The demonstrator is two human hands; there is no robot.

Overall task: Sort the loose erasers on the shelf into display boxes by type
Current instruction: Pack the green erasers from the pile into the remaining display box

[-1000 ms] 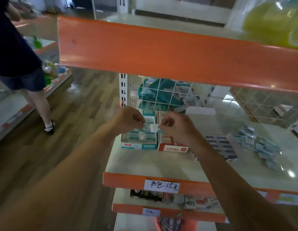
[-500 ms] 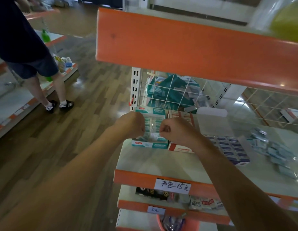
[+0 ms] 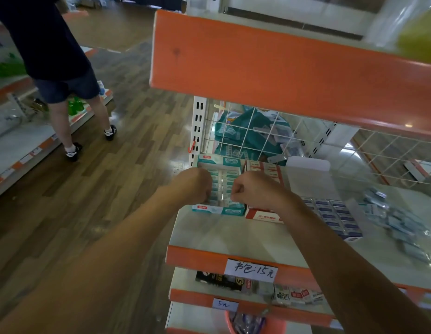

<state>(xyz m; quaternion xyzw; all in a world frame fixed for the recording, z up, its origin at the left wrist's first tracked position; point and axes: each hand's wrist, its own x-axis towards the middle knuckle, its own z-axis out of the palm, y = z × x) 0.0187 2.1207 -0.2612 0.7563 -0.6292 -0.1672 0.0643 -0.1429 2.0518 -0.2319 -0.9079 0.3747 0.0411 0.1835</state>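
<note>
My left hand [image 3: 194, 186] and right hand [image 3: 254, 189] hover over the teal display box [image 3: 219, 210], fingers curled under. I cannot tell what they hold. Loose erasers [image 3: 400, 225] lie well to the right on the shelf [image 3: 221, 235].

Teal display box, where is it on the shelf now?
In the head view, the teal display box sits at the left end of the shelf, just left of the red display box, under the left hand and right hand.

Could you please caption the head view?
Left hand and right hand, fingers curled, above the teal display box; loose erasers lie at right.
</note>
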